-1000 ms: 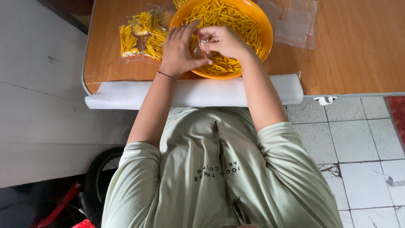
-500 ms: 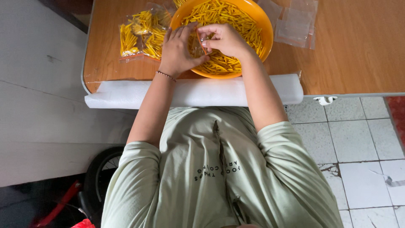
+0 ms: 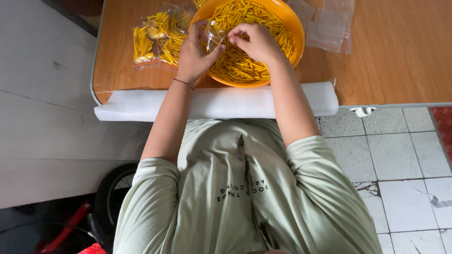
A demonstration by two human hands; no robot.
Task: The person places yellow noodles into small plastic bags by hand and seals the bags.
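Small clear plastic bag [image 3: 213, 36] held over the near-left part of the orange bowl [image 3: 287, 21], just above the heap of yellow sticks [image 3: 245, 56] that fills the bowl. Bag is pinched between both hands; its mouth seems turned toward the right hand, though clear film against the sticks makes the edges hard to trace. Whether any sticks are already inside cannot be told

Left hand [image 3: 195, 54] is closed on the bag from the bowl's left rim side, thumb and fingers wrapped round the lower part. Right hand [image 3: 256, 41] is set just beside it, over the bowl's middle, fingertips drawn together at the bag's upper edge in a pinch. Hands lie close together, almost touching, with the bag between them. Right hand is the nearer to the loose sticks directly below; left serves as the holder

Sticks in the bowl lie in no single direction, long axes mixed

Left of the bowl, on the wooden surface [image 3: 400, 56], filled bags of yellow sticks [image 3: 157, 40] are lying flat. Right of the bowl, beyond its far rim, a small pile of empty clear bags [image 3: 329, 28] is seen. On the near side of the bowl, a white foam roll [image 3: 221, 102] runs along the surface's edge, forearms resting across it
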